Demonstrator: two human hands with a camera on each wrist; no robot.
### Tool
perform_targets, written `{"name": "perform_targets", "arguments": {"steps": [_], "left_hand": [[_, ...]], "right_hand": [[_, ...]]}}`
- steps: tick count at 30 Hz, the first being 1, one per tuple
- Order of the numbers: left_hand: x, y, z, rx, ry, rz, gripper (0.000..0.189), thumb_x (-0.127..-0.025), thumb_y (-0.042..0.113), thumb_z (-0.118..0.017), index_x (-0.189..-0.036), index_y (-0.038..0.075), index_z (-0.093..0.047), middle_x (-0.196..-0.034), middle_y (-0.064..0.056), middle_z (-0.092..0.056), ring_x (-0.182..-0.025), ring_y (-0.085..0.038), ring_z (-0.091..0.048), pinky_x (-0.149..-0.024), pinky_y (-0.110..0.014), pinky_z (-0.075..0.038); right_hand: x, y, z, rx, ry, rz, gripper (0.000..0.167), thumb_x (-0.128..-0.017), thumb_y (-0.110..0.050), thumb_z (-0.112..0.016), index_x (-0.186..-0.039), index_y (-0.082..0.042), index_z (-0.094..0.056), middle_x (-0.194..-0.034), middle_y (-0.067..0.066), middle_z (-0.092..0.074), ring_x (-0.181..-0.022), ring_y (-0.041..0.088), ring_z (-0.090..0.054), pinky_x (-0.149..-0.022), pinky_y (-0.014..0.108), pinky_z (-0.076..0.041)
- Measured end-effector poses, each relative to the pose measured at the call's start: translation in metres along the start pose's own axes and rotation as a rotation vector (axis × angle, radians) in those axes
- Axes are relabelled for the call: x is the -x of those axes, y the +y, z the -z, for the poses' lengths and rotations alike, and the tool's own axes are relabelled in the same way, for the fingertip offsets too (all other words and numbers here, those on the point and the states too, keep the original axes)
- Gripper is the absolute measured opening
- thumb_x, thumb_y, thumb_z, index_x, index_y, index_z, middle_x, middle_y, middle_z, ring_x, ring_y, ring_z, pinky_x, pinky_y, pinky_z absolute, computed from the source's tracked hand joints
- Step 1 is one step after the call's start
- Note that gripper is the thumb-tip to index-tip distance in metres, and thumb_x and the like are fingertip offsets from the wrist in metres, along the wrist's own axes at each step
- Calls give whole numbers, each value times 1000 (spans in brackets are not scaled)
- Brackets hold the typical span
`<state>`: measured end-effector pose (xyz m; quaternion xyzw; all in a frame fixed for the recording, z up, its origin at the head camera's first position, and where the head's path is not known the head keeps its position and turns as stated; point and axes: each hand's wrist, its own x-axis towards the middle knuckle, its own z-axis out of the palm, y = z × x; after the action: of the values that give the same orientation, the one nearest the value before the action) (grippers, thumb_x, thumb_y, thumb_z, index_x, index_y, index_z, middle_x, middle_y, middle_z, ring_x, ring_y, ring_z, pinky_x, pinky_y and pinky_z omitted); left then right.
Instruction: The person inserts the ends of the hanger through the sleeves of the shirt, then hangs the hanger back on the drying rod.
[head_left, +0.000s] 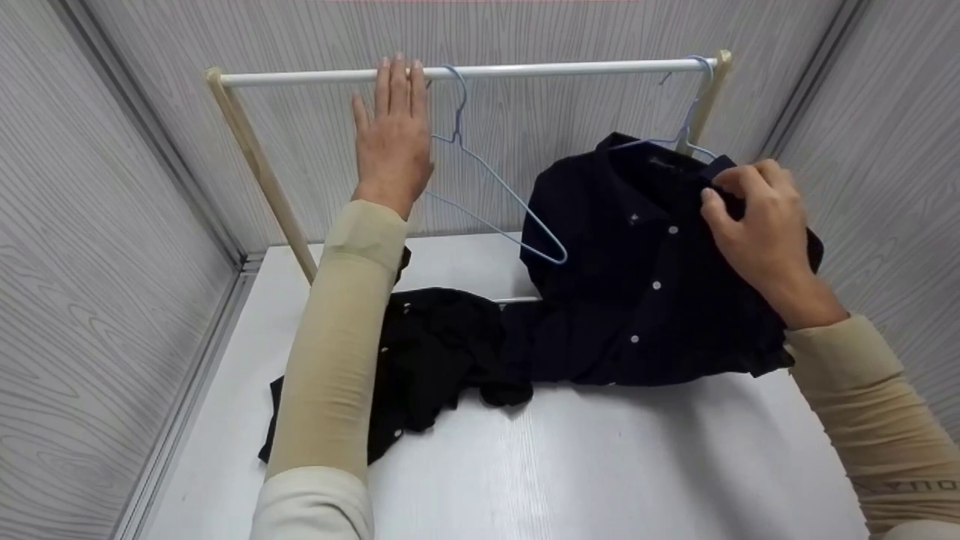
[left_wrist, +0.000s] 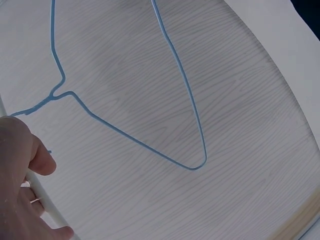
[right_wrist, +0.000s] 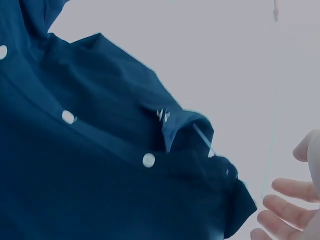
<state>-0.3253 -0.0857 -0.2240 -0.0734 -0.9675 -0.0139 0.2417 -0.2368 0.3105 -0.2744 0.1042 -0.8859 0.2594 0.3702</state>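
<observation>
My left hand lies against the white rail, fingers stretched up over it. Beside it, a blue wire hanger hangs from the rail with no garment on it; the left wrist view shows the same hanger near the thumb. My right hand is by the collar of a dark navy shirt with white buttons. In the right wrist view, loosely bent fingers stand apart from the shirt. Another blue hanger carries that shirt at the rail's right end.
A black shirt lies crumpled on the white table, partly behind the left forearm. Wooden posts hold up the rail at both ends. Wood-grain panels enclose the back and sides.
</observation>
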Motion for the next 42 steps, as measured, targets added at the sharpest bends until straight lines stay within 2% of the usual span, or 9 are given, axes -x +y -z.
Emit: {"name": "perform_targets", "arguments": {"steps": [9,15,19,22,25,29,32,34,42], "left_hand": [[13,-12,-8,97,130,-35,73,-99,6,-43,-160,10,-3,-166,-17,-4,-155,-32,-3,-125,-48,-8],[24,-22,-12,211,275,-92,66,-95,2,-34,-158,11,-16,-162,-21,-15,-151,-33,-15,-125,-39,-11],[34,-30,-17,289,312,-102,68,-92,-2,-36,-157,11,-20,-157,-20,-21,-145,-32,-24,-122,-39,-21],[45,-37,-25,378,281,-97,69,-91,-4,-37,-157,13,-21,-153,-19,-25,-140,-32,-31,-115,-41,-31],[57,-46,-34,469,213,-75,69,-93,-4,-36,-157,16,-19,-148,-17,-28,-134,-33,-37,-103,-43,-42],[72,-57,-45,539,121,-38,69,-94,-2,-35,-158,19,-17,-144,-17,-32,-122,-32,-46,-83,-44,-46],[82,-64,-52,560,85,-19,68,-95,0,-35,-158,20,-18,-144,-17,-35,-118,-31,-51,-79,-44,-45],[88,-67,-57,575,74,-9,67,-96,0,-35,-158,19,-19,-144,-17,-36,-119,-30,-52,-83,-45,-47],[108,-73,-78,625,97,7,62,-96,0,-37,-155,13,-25,-140,-19,-42,-116,-31,-56,-86,-46,-51]], "right_hand": [[18,-10,-28,12,-110,122,17,-93,-18,-64,-92,-2,-68,-89,13,-60,-87,27,-54,-77,41,-41],[29,-8,-45,11,-232,136,13,-93,-19,-65,-89,-6,-68,-88,9,-60,-82,23,-56,-74,38,-43],[38,-5,-57,13,-310,129,11,-92,-17,-66,-88,-8,-68,-84,6,-60,-75,20,-55,-69,36,-45],[45,-3,-67,10,-353,127,9,-92,-15,-65,-86,-8,-69,-82,4,-59,-71,18,-54,-64,34,-45],[51,-1,-78,3,-409,123,9,-91,-14,-65,-86,-9,-69,-80,3,-59,-69,16,-55,-63,32,-46],[59,0,-92,-19,-495,90,9,-92,-12,-64,-87,-8,-70,-80,4,-60,-68,16,-56,-63,32,-48],[65,-1,-102,-44,-541,65,10,-92,-13,-63,-89,-6,-71,-82,5,-61,-69,17,-57,-63,32,-49],[67,-2,-109,-61,-557,60,11,-93,-13,-63,-90,-6,-71,-82,5,-61,-69,17,-57,-64,32,-49],[76,-8,-133,-122,-600,38,11,-92,-9,-62,-91,-4,-71,-84,7,-62,-72,17,-58,-66,31,-51]]}}
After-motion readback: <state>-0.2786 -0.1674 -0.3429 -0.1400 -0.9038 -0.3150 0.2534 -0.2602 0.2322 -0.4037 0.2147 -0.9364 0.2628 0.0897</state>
